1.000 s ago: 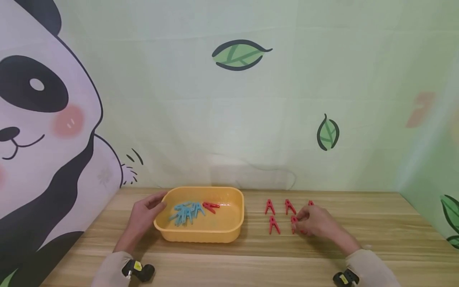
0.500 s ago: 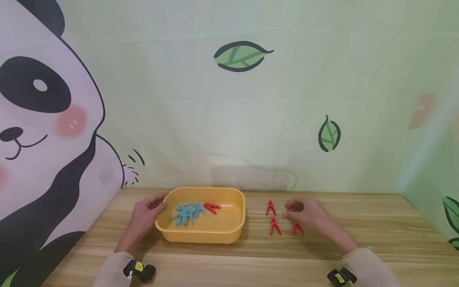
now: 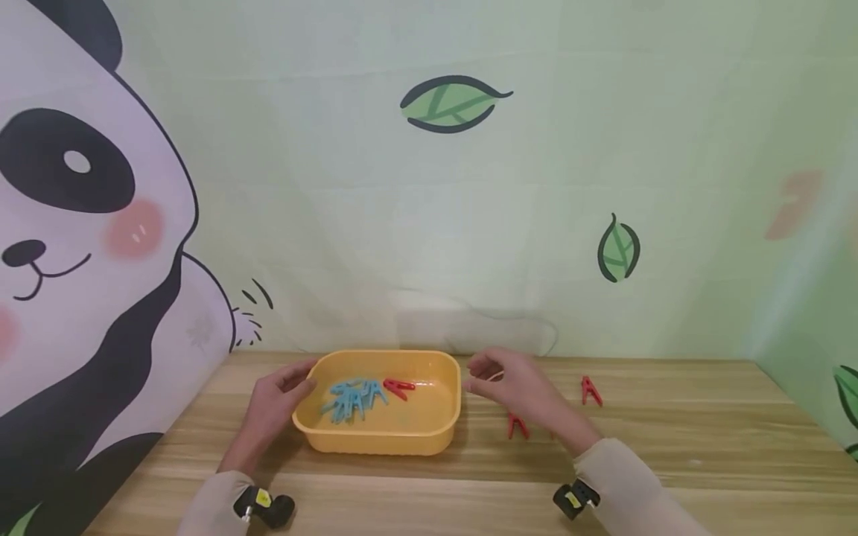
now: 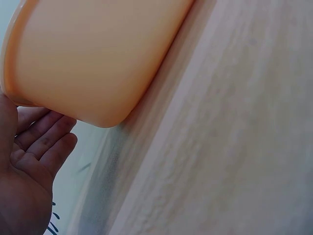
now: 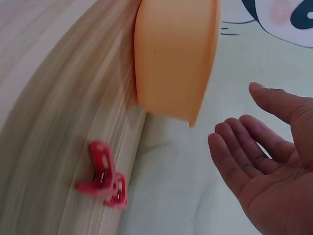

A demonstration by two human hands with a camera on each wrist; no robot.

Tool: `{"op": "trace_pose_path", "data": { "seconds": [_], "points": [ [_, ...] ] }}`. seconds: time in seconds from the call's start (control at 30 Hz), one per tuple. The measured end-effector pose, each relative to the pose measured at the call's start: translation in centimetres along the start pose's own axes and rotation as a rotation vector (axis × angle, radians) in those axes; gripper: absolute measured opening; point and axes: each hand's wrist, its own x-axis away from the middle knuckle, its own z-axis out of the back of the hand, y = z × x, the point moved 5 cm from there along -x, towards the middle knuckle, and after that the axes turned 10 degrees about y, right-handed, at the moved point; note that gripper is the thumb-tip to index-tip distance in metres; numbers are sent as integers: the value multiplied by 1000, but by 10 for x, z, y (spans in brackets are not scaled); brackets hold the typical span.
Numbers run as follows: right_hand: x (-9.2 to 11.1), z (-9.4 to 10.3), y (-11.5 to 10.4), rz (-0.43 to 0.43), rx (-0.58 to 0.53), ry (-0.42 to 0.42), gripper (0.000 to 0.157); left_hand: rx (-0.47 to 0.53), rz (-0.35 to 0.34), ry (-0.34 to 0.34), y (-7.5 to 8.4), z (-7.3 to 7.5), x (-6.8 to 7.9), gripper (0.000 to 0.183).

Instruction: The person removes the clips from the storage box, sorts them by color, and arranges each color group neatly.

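Observation:
A yellow plastic tub [image 3: 375,444] stands on the wooden table, holding a heap of light blue clothes pegs [image 3: 351,400] and red clothes pegs [image 3: 399,388]. At the tub's left end, my left hand [image 3: 271,398] touches the rim with its thumb, the fingers extended along the outer wall in the left wrist view. Just off the tub's right end is my right hand [image 3: 519,387], its thumb and fingers apart and nothing in its palm in the right wrist view. Beneath this hand, a red peg [image 3: 518,426] shows partly; other pegs are hidden by the hand and forearm.
Another red peg [image 3: 590,391] lies on the table [image 3: 704,417] right of my right hand. Behind the table's back edge hangs a pale green backdrop [image 3: 429,246] printed with a panda and leaves.
My right hand has moved left from above the rightmost red pegs to beside the tub, uncovering the peg at the far right. The left hand stays at the tub's left rim.

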Motion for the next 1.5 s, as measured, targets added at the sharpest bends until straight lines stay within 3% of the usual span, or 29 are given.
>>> {"op": "trace_pose_path", "data": {
  "seconds": [0.2,0.5,0.83,1.3,1.5],
  "points": [
    [-16,-23,-9,26,-24,-45,30,6,-14,4,1,0,0,44],
    [-34,-54,-17,32,29,-89,26,-4,-10,-3,2,1,0,44],
    [-48,-83,-15,56,57,-177,30,20,-18,-6,2,1,0,44],
    [-61,-110,-16,92,176,-215,27,22,-8,2,2,-1,1,43],
    [-68,-119,-13,42,242,-240,28,16,-9,5,2,1,0,43]
  ]
}}
